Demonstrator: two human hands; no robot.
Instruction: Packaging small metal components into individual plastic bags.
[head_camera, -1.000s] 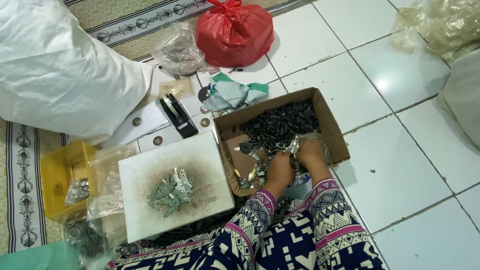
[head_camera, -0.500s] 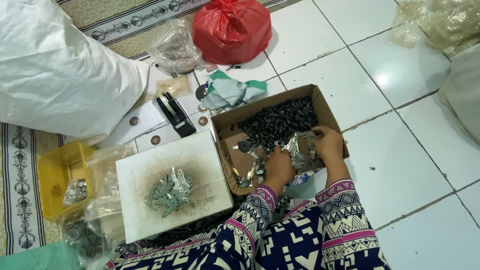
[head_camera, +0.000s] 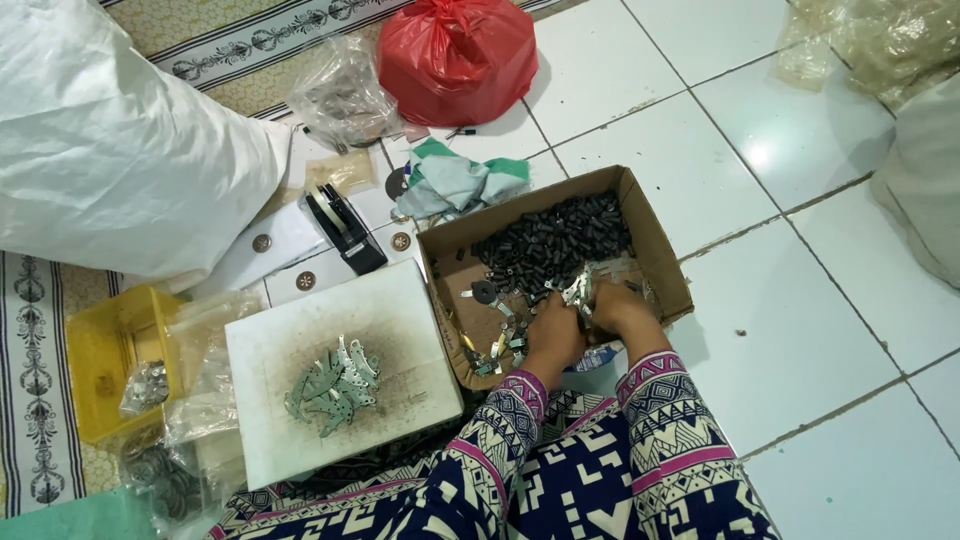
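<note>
Both hands have closed together: right hand and left hand grasp metal clips in the box; at twelve o'clock, black pieces could get scooped along.

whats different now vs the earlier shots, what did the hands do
The right hand swung out to the box's right side, then came back in beside the left hand; both now bunch a cluster of small silvery metal pieces together inside the cardboard box. The white board with its pile of flat plates, the yellow tray and red bag stayed put.

One cardboard box, one red bag, one yellow tray.
</note>
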